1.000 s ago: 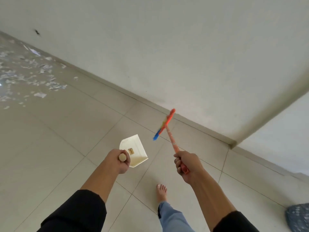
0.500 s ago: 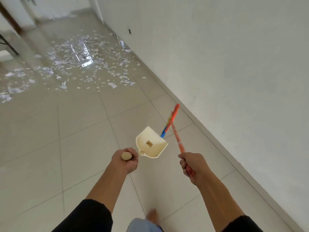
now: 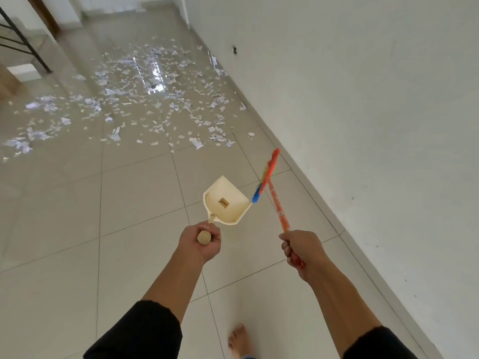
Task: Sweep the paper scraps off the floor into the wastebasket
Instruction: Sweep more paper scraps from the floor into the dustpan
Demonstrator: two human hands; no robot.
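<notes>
White paper scraps [image 3: 145, 99] lie scattered over the glossy tiled floor far ahead, reaching up to the right wall. My left hand [image 3: 201, 242] grips the wooden handle of a cream dustpan [image 3: 226, 202], which hangs above the floor with its mouth facing forward. My right hand [image 3: 300, 248] grips the orange handle of a broom [image 3: 276, 200]; its orange and blue head is lifted off the floor, just right of the dustpan. No wastebasket is in view.
A white wall [image 3: 363, 99] with a pale skirting runs along the right side. A black metal railing [image 3: 23, 42] and steps stand at the far left. My bare foot [image 3: 239, 340] is on the tiles below my arms.
The view has swung left from the wall corner toward the scrap-covered floor, and I have stepped closer to it. Both hands keep their grips; the dustpan now sits nearer the broom head.
</notes>
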